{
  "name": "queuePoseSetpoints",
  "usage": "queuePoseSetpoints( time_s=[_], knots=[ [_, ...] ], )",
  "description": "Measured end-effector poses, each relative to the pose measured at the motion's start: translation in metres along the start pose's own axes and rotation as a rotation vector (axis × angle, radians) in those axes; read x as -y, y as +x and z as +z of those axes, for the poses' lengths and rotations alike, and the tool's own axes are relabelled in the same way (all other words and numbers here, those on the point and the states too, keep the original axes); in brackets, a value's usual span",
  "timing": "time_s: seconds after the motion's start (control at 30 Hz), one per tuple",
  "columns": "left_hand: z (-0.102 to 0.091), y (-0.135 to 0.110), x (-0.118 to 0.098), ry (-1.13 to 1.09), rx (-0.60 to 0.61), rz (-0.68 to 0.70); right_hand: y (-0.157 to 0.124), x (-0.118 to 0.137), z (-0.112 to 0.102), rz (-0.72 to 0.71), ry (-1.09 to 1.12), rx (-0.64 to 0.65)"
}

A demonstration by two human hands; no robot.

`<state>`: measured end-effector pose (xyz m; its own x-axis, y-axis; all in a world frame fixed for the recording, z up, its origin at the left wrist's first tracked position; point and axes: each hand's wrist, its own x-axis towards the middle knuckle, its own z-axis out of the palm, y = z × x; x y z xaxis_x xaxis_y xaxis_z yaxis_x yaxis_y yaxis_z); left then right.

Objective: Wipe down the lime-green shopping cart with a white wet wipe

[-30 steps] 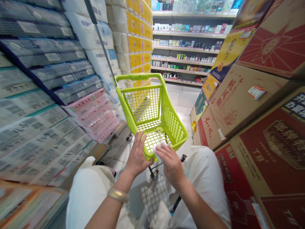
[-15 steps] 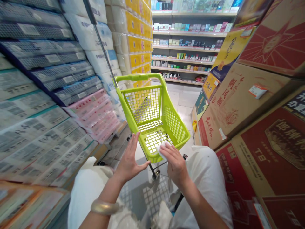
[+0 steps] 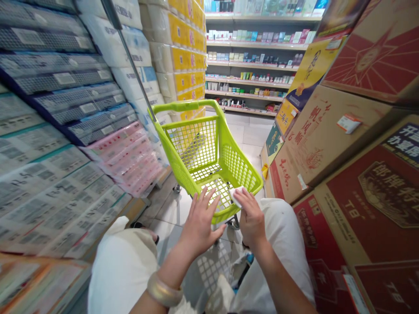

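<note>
A lime-green plastic shopping cart (image 3: 240,163) on wheels stands in front of my knees, its lattice basket tilted toward me. My left hand (image 3: 201,220) is at the cart's near edge, fingers spread and holding nothing; whether it touches the rim I cannot tell. In my right hand (image 3: 251,216) a folded white tissue or cloth (image 3: 238,196) is pinched under the fingers. That hand presses it at the near right corner of the basket rim. The fingers hide part of the white piece. A metal pole (image 3: 132,61) rises from the cart's handle side on the left.
Stacked packs of paper goods (image 3: 42,187) line the left side, with yellow-and-white packs (image 3: 183,59) farther back. Cardboard cartons (image 3: 330,139) are piled close on the right. Shelves (image 3: 255,65) of small boxes and bottles cross the far end beyond the tiled floor (image 3: 252,131).
My left hand has moved right along the near edge of the cart. My right hand has shifted right with the white piece toward the corner. The cart has turned slightly.
</note>
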<state>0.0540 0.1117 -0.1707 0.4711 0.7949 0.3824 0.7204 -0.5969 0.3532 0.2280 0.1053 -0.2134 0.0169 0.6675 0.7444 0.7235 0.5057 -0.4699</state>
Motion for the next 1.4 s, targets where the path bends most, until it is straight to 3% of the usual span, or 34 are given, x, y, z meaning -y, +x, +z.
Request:
queuePoseSetpoints(
  time_s=[0.07,0.2,0.37,0.43,0.57,0.8,1.0,1.23,1.4],
  knots=[
    [0.006,0.0,-0.001,-0.017,0.017,-0.017,-0.001,0.0,-0.001,-0.031,-0.001,0.017],
    [0.012,-0.002,0.0,-0.063,-0.06,-0.051,0.0,-0.004,-0.004,-0.16,0.055,0.192],
    [0.013,-0.003,0.004,-0.103,-0.12,-0.047,0.006,-0.03,-0.015,0.027,-0.08,-0.007],
    [0.014,-0.003,0.006,-0.118,-0.136,-0.041,0.002,-0.023,-0.012,0.017,-0.069,0.011],
    [0.014,-0.002,0.01,-0.138,-0.132,-0.016,-0.009,0.0,-0.002,-0.14,0.036,0.186],
    [0.008,-0.007,0.017,-0.151,-0.135,0.019,-0.001,-0.024,-0.011,0.01,-0.084,-0.049],
    [0.007,-0.009,0.021,-0.165,-0.131,0.036,-0.012,0.007,0.001,-0.183,0.063,0.172],
    [0.003,-0.014,0.026,-0.188,-0.138,0.046,-0.006,-0.024,-0.011,0.026,-0.069,-0.055],
    [0.001,-0.016,0.029,-0.192,-0.14,0.066,-0.007,0.0,-0.005,-0.162,0.043,0.189]
  ],
)
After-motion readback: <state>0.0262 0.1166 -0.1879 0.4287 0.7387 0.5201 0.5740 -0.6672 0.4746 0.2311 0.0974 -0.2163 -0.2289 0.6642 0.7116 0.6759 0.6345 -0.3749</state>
